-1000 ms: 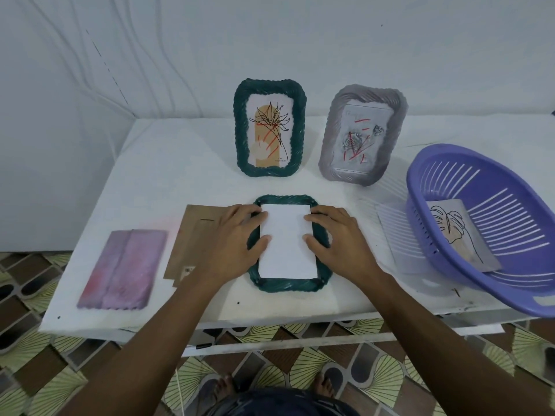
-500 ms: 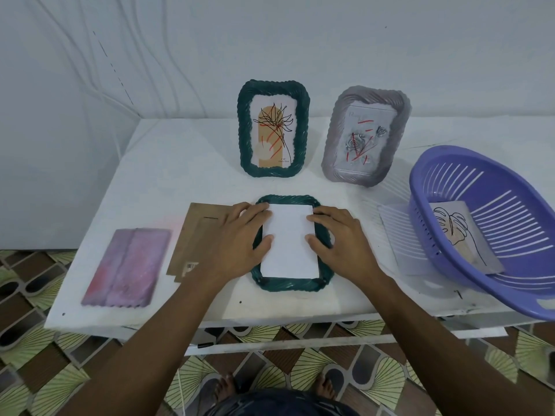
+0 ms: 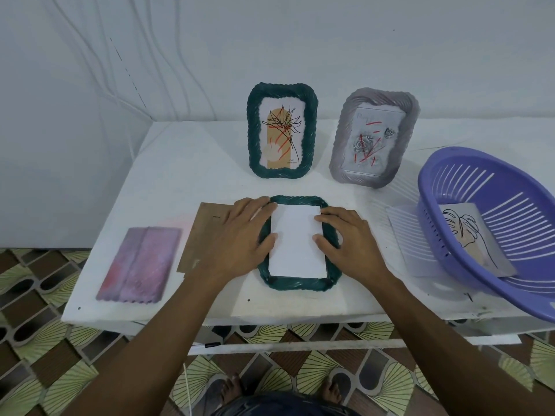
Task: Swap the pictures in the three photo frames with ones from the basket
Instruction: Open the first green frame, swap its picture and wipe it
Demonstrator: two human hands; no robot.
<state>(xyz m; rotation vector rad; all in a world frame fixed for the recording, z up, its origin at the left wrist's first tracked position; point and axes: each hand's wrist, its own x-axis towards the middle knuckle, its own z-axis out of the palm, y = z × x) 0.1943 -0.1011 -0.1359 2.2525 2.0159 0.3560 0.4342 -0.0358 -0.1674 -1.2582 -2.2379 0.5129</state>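
Face-down dark green rope-edged photo frame (image 3: 298,282) near surface (image 3: 192,175) front edge, white paper sheet (image 3: 295,243) inside, left hand (image 3: 240,235) and right hand (image 3: 350,238) flat, grip open, fingertips pressing sheet sides

Bare white tabletop (image 3: 186,175) lies open at the far left. Behind the flat green frame (image 3: 300,283), the upright green rope-edged frame (image 3: 251,139) and grey frame (image 3: 341,151) stand; the purple slotted plastic basket (image 3: 444,163) blocks the right.

White table (image 3: 192,163), pink pleated cloth (image 3: 139,264) at its left edge, patterned floor tiles (image 3: 36,334) below
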